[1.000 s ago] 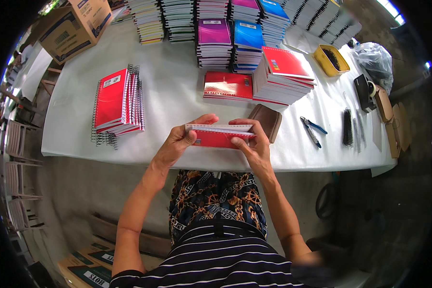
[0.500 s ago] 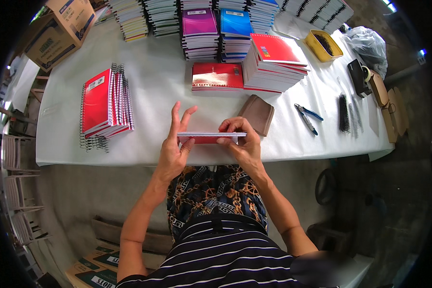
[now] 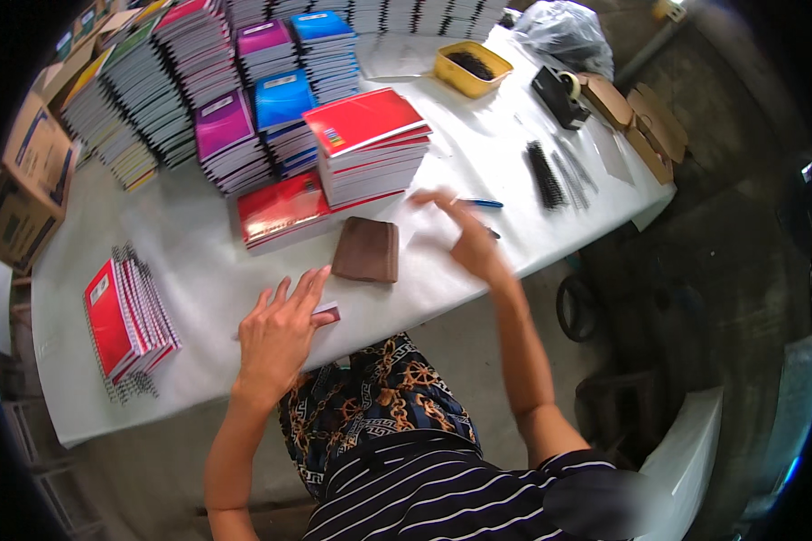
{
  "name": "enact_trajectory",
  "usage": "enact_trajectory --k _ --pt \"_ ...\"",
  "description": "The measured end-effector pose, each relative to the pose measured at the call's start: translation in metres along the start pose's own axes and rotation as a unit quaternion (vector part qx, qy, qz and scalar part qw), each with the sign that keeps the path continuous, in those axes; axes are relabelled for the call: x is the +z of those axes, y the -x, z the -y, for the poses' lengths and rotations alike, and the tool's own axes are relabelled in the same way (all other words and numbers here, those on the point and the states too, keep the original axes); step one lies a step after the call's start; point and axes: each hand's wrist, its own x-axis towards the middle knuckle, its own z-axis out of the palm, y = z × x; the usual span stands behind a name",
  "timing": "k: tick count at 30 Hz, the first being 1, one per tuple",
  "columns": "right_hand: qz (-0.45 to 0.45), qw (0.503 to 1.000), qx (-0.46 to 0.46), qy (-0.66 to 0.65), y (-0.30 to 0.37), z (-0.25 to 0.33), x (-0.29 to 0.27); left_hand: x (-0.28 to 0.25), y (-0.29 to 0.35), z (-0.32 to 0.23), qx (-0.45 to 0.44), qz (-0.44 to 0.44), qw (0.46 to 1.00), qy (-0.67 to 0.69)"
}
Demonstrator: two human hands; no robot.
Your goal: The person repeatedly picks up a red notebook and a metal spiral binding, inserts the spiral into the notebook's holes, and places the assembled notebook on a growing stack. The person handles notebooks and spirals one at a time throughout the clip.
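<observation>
My left hand rests at the table's front edge, its thumb and fingers on a thin red-covered notebook. Most of that notebook is hidden beneath the hand; only its right end shows. My right hand is blurred by motion over the table, with stretched fingers and nothing seen in them. Under and beside it lie blue-handled pliers, largely covered by the hand. Between my hands sits a brown, worn block-like pad.
Red spiral notebooks are piled at left. Behind the pad rise a red stack, a lower red pile and purple and blue stacks. Wire coils, a yellow tub, a tape dispenser and a cardboard box stand right.
My right hand has let go of the notebook and moved right to the pliers. My left hand has lowered over the notebook. The view has turned rightward.
</observation>
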Motion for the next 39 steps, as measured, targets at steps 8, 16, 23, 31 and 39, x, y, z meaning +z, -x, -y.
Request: enact_trajectory --k 8,16,23,31,39 --pt "-0.186 0.715 0.391 0.549 0.005 -0.237 -0.181 -0.009 -0.004 -0.013 -0.001 0.027 0.998 0.055" --pt "-0.163 0.792 0.234 0.539 -0.004 -0.238 -0.173 -0.01 0.007 -0.01 -0.03 0.018 0.999 0.032" --pt "-0.136 0.774 0.139 0.603 -0.01 -0.2 -0.204 -0.004 -0.002 -0.011 -0.009 0.006 0.997 0.076" --pt "0.063 0.997 0.044 -0.009 -0.026 0.055 -0.03 -0.005 0.004 -0.003 0.001 0.0 0.999 -0.037" --pt "0.152 0.983 0.073 -0.077 -0.012 0.082 0.047 0.005 -0.001 0.003 -0.007 -0.017 1.0 0.006"
